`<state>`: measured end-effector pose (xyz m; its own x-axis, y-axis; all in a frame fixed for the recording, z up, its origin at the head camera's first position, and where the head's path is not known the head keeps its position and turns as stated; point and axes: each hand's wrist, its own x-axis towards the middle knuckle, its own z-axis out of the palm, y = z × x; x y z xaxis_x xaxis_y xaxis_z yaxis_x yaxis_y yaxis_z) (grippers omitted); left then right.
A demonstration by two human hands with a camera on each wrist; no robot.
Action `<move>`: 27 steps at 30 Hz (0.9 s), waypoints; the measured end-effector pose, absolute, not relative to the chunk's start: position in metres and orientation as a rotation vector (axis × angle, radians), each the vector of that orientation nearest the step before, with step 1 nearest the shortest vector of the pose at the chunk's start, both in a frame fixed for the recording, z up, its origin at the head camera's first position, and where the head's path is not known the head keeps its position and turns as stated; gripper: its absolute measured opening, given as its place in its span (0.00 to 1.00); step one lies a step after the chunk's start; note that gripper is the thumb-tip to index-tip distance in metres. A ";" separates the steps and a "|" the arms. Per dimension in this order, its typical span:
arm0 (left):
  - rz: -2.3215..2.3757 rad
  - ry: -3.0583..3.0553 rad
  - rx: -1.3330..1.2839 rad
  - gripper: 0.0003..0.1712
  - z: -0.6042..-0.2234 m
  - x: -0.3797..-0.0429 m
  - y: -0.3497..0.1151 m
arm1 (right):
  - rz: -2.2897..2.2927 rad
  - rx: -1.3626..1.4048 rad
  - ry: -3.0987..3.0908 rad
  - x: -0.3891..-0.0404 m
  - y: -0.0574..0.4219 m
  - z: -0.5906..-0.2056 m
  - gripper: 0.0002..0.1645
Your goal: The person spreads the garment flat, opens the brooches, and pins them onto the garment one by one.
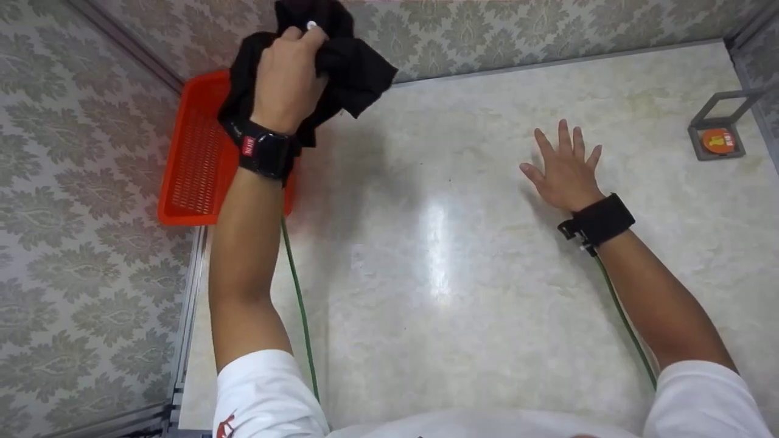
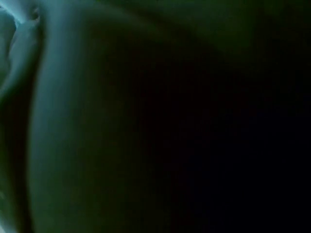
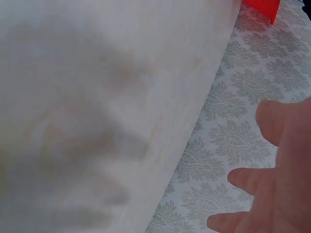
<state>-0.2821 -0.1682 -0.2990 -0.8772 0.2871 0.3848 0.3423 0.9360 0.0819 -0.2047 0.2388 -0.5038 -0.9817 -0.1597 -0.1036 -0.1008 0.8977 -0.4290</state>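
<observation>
High on the left of the head view, my left hand (image 1: 286,82) grips a bunched black cloth (image 1: 362,70), its loose folds hanging around the fingers. A small white round spot (image 1: 311,25) shows on it by the fingertips. The cloth overlaps the far end of an orange-red plastic basket (image 1: 188,217) in this view. Dark folds of the cloth (image 2: 73,121) fill nearly all of the left wrist view. My right hand (image 1: 566,173) holds nothing, fingers spread, over the right half of the table. Its fingers (image 3: 248,180) also show in the right wrist view.
The basket stands at the left edge of the pale marbled table (image 1: 487,340). A small grey open-lidded case (image 1: 721,155) with an orange round piece (image 1: 718,141) sits at the far right. Patterned wall covering (image 1: 73,255) borders the table. Green cables (image 1: 298,292) run from both wrists.
</observation>
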 end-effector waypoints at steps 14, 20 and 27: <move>-0.222 -2.898 -0.748 0.16 -0.386 -0.272 -0.059 | -0.647 -0.188 2.937 -0.204 0.239 -0.506 0.43; -0.181 -2.971 -0.836 0.19 -0.435 -0.261 -0.016 | -0.660 -0.192 2.931 -0.202 0.237 -0.507 0.43; -0.058 -2.968 -0.902 0.23 -0.480 -0.248 0.007 | -0.690 -0.205 2.926 -0.199 0.238 -0.508 0.43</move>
